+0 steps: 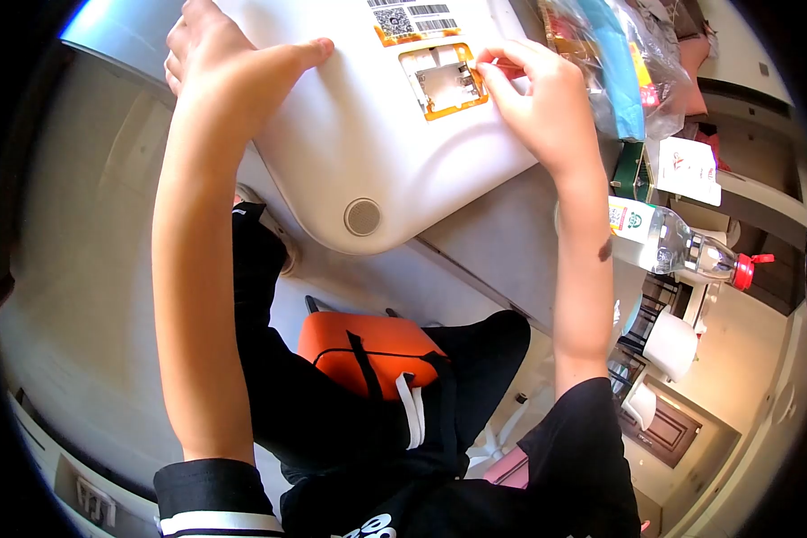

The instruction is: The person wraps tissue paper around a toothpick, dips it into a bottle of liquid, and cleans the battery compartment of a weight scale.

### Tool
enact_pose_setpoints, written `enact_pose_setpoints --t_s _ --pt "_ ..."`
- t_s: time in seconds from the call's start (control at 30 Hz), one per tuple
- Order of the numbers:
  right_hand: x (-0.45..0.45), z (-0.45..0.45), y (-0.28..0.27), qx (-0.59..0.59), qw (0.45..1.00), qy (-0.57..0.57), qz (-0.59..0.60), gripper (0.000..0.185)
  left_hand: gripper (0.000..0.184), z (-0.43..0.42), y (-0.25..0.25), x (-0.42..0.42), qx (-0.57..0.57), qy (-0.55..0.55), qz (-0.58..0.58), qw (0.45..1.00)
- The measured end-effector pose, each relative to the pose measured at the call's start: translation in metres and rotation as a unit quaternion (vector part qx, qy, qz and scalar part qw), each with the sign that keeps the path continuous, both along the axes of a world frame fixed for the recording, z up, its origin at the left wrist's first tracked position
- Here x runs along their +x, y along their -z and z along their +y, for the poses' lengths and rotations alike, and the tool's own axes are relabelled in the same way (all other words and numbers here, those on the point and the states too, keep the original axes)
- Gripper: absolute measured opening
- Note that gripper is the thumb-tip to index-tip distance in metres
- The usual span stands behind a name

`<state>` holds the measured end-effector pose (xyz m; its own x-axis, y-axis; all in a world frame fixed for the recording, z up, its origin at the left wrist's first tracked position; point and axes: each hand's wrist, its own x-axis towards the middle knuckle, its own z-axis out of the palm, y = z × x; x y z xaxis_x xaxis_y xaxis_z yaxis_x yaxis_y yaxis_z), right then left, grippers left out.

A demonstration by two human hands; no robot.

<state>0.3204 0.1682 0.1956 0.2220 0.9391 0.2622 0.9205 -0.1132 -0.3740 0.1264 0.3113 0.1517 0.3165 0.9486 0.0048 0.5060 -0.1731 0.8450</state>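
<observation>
A large white rounded panel point(368, 143) lies across the table edge, with a round grey disc point(362, 216) near its lower corner. Set in it is an open rectangular compartment point(444, 85) with an orange rim; printed labels point(412, 20) sit just above. My left hand point(233, 54) rests at the panel's upper left side, thumb stretched out over the surface and the other fingers curled over the edge. At the compartment's right rim is my right hand point(529, 85), thumb and index finger pinched together; anything between them is too small to make out.
Clear plastic packaging with a blue strip point(620, 72) lies at the upper right. Near my right forearm are a bottle with a red cap point(690, 247), a white paper point(689, 170) and a dark green box point(632, 170). An orange seat point(368, 345) shows below the panel.
</observation>
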Motion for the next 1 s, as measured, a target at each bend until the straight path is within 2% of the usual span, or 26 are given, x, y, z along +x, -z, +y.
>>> enact_pose_setpoints --t_s 0.1,0.3,0.4,0.47,0.6,0.67,0.7,0.77,0.83,0.97,1.0 --pt "-0.003 -0.007 -0.002 -0.032 0.999 0.022 0.003 0.01 0.103 0.0 0.003 -0.001 0.014 -0.003 0.0 1.0" --pt "0.0 0.0 0.0 0.0 1.0 0.001 -0.005 0.009 0.101 0.0 0.001 0.001 0.003 -0.002 -0.01 1.0" --pt "-0.002 -0.005 -0.006 -0.054 0.998 0.019 0.002 0.01 0.099 0.0 0.001 0.0 0.012 -0.004 -0.008 1.0" --pt "-0.001 -0.01 -0.007 -0.071 0.996 0.014 -0.047 0.012 0.099 -0.002 0.0 0.001 0.028 -0.004 -0.004 1.0" --pt "0.0 -0.005 -0.004 -0.056 0.998 -0.005 -0.018 0.011 0.098 -0.001 -0.003 0.003 0.002 -0.008 -0.004 1.0" --pt "0.002 -0.004 -0.003 -0.068 0.993 -0.024 -0.091 0.01 0.098 -0.01 -0.009 0.004 0.004 -0.004 -0.004 1.0" --pt "0.002 -0.004 -0.004 -0.068 0.993 -0.025 -0.091 0.01 0.088 -0.026 -0.023 0.01 0.029 -0.034 -0.035 0.998" --pt "0.0 -0.003 -0.006 -0.082 0.994 -0.017 -0.069 0.009 0.079 -0.029 -0.026 0.01 0.054 -0.064 -0.065 0.994" --pt "0.0 -0.003 -0.008 -0.085 0.994 -0.014 -0.063 0.009 0.087 -0.014 -0.018 0.003 -0.009 -0.002 -0.118 0.993" --pt "-0.002 -0.002 -0.009 -0.08 0.997 0.003 -0.021 0.009 0.086 -0.025 -0.027 0.006 0.052 -0.017 -0.076 0.996" --pt "-0.003 -0.002 -0.009 -0.08 0.997 0.003 -0.02 0.009 0.086 -0.019 -0.025 0.004 0.007 -0.01 -0.096 0.995"
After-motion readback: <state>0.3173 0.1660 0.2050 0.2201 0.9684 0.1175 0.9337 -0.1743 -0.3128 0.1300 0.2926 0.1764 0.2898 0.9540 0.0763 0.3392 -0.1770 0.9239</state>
